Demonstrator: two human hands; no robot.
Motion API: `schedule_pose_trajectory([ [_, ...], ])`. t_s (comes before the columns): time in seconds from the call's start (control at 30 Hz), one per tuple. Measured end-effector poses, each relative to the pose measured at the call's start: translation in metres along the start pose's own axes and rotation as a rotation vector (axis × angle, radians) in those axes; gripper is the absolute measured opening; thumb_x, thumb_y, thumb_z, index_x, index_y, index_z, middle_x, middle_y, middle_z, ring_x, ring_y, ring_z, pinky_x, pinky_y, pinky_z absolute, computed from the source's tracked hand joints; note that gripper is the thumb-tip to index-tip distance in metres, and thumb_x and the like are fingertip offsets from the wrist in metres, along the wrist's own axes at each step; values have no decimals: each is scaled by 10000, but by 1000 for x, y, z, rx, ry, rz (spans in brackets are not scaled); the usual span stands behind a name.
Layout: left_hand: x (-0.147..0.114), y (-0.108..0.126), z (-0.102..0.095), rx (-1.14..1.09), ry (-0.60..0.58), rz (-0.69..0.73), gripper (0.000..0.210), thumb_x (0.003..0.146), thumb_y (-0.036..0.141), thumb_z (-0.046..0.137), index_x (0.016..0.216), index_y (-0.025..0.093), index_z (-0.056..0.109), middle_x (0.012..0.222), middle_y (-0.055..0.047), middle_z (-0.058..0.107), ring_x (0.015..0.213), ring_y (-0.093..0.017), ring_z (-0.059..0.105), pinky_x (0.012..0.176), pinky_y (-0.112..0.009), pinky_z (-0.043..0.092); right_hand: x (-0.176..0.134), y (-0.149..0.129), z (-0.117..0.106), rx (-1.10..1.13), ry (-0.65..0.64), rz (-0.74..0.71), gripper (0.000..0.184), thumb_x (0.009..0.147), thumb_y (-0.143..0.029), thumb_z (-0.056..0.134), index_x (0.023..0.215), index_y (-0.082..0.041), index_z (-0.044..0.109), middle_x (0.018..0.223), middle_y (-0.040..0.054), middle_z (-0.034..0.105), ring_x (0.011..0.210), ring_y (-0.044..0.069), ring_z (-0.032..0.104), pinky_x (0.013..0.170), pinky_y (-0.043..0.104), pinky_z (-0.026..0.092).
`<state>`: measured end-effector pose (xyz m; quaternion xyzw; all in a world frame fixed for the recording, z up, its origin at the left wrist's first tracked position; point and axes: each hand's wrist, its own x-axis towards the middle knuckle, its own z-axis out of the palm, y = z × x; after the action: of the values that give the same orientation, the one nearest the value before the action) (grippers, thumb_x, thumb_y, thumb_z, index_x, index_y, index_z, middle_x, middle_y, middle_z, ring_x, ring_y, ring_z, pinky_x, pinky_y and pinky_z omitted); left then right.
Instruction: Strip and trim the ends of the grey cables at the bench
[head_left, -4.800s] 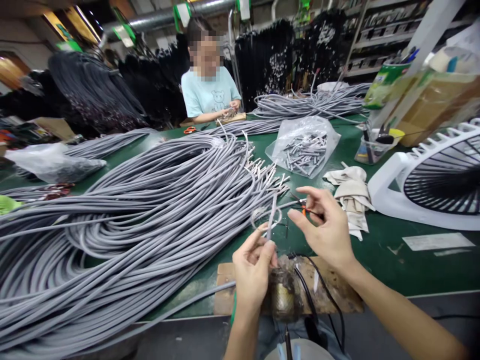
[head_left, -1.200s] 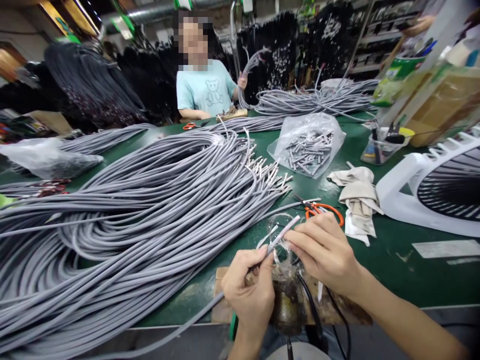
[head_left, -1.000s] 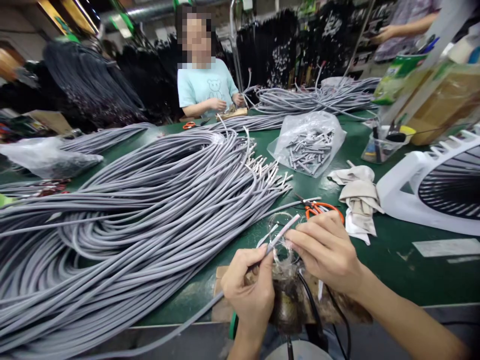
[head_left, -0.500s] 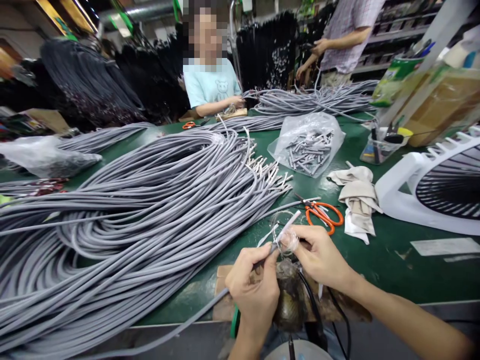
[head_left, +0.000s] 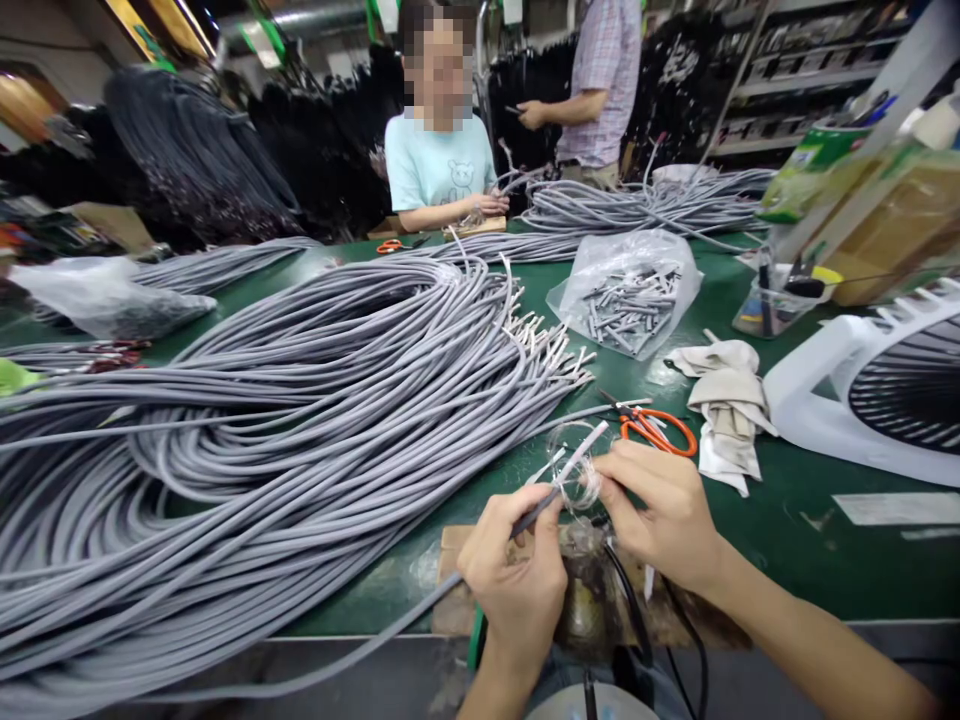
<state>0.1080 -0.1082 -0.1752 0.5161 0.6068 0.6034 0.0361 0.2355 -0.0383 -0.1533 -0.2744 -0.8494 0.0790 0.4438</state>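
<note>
My left hand [head_left: 517, 570] is closed around a grey cable [head_left: 405, 625] close to its end. A pale inner core [head_left: 587, 447] sticks out past the grey sheath and points up to the right. Beside that core, my right hand [head_left: 664, 505] pinches a loose coil of thin shiny strands [head_left: 586, 488], which loops around the cable end. Orange-handled scissors [head_left: 679, 432] lie on the table just beyond my right hand. Below both hands, a worn wooden board [head_left: 454, 595] with a dark metal piece on it sits at the table edge.
A large pile of grey cables [head_left: 300, 420] covers the left of the green table [head_left: 780, 550]. Farther back lies a clear bag [head_left: 634, 295] of short grey pieces. Crumpled cloth [head_left: 727, 400] and a white fan [head_left: 862, 400] stand right. Two people are across the table.
The whole view has shifted slightly, so things appear farther right. My right hand has drawn a little away from my left, with the strands still pinched. The standing person across has moved left.
</note>
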Motion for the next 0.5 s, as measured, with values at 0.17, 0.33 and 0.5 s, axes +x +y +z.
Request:
schedule_pose_trajectory([
  [0.17, 0, 0, 1, -8, -9, -11, 123, 723, 94, 636, 799, 191, 629, 669, 17, 624, 588, -94, 580, 559, -180, 467, 1, -4, 4, 129, -72, 149, 203, 841, -134, 460, 648, -157, 518, 568, -6, 473, 535, 100, 433, 522, 216, 326],
  [0.33, -4, -2, 3, -78, -26, 3, 208, 732, 73, 624, 899, 196, 605, 727, 11, 644, 627, -102, 607, 601, -178, 487, -1, -6, 9, 340, -177, 449, 292, 873, -262, 416, 604, -166, 472, 562, -8, 478, 522, 100, 425, 485, 199, 332],
  [0.5, -4, -6, 7, -36, -148, 136, 244, 802, 54, 508, 945, 213, 625, 681, -8, 575, 568, -108, 544, 515, -194, 419, -1, -1, 8, 475, -144, 524, 345, 875, -380, 410, 610, -165, 466, 570, -3, 461, 539, 109, 416, 495, 207, 354],
])
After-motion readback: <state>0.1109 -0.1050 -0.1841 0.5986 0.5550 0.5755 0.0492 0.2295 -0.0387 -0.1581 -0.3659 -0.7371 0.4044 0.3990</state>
